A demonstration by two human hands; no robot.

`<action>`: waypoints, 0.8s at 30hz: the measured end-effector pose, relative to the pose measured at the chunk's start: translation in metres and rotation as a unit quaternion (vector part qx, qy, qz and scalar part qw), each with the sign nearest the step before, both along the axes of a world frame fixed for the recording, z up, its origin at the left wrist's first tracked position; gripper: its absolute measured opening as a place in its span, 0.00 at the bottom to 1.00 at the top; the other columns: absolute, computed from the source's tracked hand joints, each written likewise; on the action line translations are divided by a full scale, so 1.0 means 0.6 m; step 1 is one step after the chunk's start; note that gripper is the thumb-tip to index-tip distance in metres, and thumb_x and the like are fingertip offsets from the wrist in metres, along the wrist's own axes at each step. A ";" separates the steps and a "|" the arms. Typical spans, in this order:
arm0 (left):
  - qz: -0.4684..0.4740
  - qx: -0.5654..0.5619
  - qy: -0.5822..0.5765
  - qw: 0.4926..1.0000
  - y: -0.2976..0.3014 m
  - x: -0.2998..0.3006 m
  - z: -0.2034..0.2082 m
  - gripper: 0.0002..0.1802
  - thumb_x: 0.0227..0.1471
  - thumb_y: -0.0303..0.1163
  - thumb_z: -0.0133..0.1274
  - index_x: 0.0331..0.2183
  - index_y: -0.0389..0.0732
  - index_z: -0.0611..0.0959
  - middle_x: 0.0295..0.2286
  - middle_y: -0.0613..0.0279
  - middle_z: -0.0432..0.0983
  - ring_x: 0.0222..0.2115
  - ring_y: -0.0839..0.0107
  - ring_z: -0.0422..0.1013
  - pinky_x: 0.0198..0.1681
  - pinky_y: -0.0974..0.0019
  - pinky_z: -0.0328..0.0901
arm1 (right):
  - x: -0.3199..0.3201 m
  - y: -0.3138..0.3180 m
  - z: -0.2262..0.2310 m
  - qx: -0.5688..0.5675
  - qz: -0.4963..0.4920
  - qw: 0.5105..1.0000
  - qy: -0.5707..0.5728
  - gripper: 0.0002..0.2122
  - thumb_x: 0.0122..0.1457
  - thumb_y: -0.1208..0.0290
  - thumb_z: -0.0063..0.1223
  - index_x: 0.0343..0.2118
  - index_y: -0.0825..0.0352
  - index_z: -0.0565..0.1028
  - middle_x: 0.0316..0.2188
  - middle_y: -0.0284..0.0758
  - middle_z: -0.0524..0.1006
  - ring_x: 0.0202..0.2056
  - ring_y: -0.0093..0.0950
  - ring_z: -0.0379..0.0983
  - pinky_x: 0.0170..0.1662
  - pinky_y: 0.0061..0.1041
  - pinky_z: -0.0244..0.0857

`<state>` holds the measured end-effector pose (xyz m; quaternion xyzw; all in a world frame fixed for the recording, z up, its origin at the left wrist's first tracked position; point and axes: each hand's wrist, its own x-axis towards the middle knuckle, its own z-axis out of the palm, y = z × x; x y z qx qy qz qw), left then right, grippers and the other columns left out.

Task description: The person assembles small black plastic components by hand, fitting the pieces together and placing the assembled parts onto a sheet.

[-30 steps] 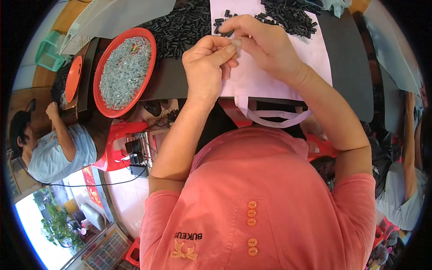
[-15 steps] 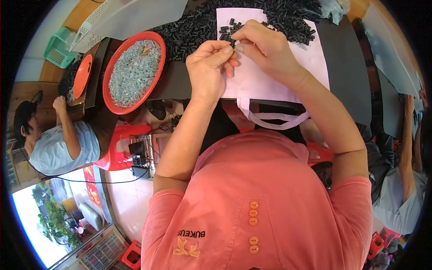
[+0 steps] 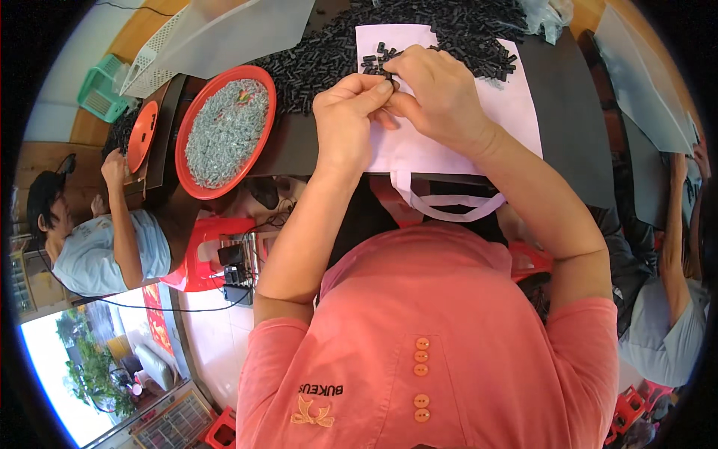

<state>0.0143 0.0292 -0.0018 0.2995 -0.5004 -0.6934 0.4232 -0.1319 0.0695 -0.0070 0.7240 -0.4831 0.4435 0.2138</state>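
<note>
My left hand (image 3: 345,116) and my right hand (image 3: 443,97) meet over a pale pink cloth bag (image 3: 456,153) on the dark table. Pinched in the left thumb and fingers is a small black plastic piece (image 3: 393,84), mostly covered by the fingertips. The right thumb and fingers close in on the same spot; whether they hold a part of their own is hidden. Just beyond the fingertips, several loose black pieces (image 3: 382,49) lie on the bag. A big heap of such black pieces (image 3: 321,63) spreads behind and to both sides.
Left of my arms, a round red tray (image 3: 181,161) holds many small clear-grey parts (image 3: 224,135). A translucent sheet (image 3: 239,37) leans behind it. One person (image 3: 105,247) sits at left by an orange-red tray (image 3: 142,138), another (image 3: 666,322) at right. The bag's handle (image 3: 456,213) hangs over the table edge.
The table and trays sit slightly lower in the picture. My right hand has drawn closer to the left fingertips. The person at left has moved an arm near the orange-red tray.
</note>
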 end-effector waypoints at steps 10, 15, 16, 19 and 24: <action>0.000 0.048 0.074 0.996 0.024 0.008 -0.016 0.05 0.52 0.20 0.51 0.27 0.28 0.79 0.20 0.53 0.76 0.14 0.71 0.68 0.19 0.73 0.63 | 0.009 0.011 -0.006 0.011 0.049 0.999 0.010 0.12 0.41 0.69 0.61 0.25 0.64 0.67 0.20 0.35 0.69 0.19 0.34 0.71 0.20 0.31 0.65; -0.018 0.055 0.062 0.996 0.026 0.016 -0.013 0.05 0.51 0.20 0.52 0.26 0.28 0.79 0.21 0.52 0.76 0.14 0.70 0.67 0.19 0.72 0.62 | 0.010 0.014 -0.010 0.033 0.068 0.997 0.000 0.13 0.41 0.69 0.61 0.25 0.64 0.66 0.18 0.35 0.68 0.16 0.34 0.70 0.18 0.31 0.64; -0.022 0.058 0.066 0.996 0.026 0.017 -0.013 0.05 0.51 0.20 0.52 0.26 0.28 0.79 0.21 0.52 0.76 0.14 0.71 0.68 0.19 0.72 0.62 | 0.010 0.014 -0.012 0.045 0.069 0.997 -0.003 0.13 0.42 0.69 0.61 0.25 0.64 0.66 0.17 0.34 0.68 0.17 0.34 0.71 0.18 0.31 0.64; -0.024 0.049 0.068 0.996 0.020 0.014 -0.010 0.05 0.50 0.20 0.52 0.26 0.28 0.79 0.21 0.53 0.76 0.15 0.71 0.68 0.19 0.72 0.63 | 0.012 0.015 -0.016 0.086 0.081 0.991 -0.059 0.13 0.44 0.68 0.61 0.28 0.64 0.68 0.16 0.33 0.69 0.17 0.33 0.71 0.18 0.30 0.64; 0.079 -0.199 -0.037 0.976 -0.024 -0.002 0.102 0.07 0.46 0.26 0.55 0.24 0.31 0.79 0.21 0.57 0.76 0.19 0.71 0.72 0.21 0.72 0.65 | -0.018 0.008 0.023 0.067 0.106 0.963 -0.239 0.15 0.50 0.68 0.64 0.40 0.64 0.74 0.15 0.29 0.69 0.16 0.21 0.67 0.21 0.22 0.60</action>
